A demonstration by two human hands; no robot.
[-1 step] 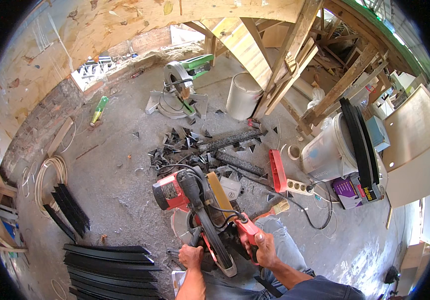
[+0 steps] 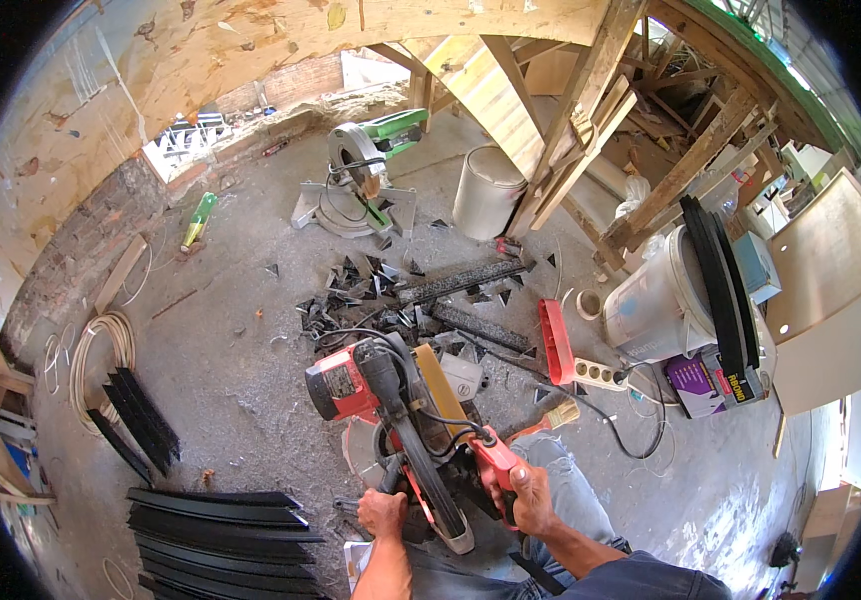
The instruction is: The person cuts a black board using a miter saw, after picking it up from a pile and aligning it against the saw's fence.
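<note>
A red-and-black miter saw (image 2: 387, 385) stands at the lower centre of the frame, its motor housing (image 2: 343, 383) facing left. The dark curved blade guard (image 2: 433, 490) slants down toward the lower right; the red handle (image 2: 494, 458) juts out right of it. A black cord (image 2: 441, 420) loops across the top.

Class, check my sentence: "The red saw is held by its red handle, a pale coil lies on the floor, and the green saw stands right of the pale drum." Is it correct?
Not quite. In the head view, the green saw stands left of the pale drum, not right. The red saw is held by its red handle and the pale coil lies on the floor.
</note>
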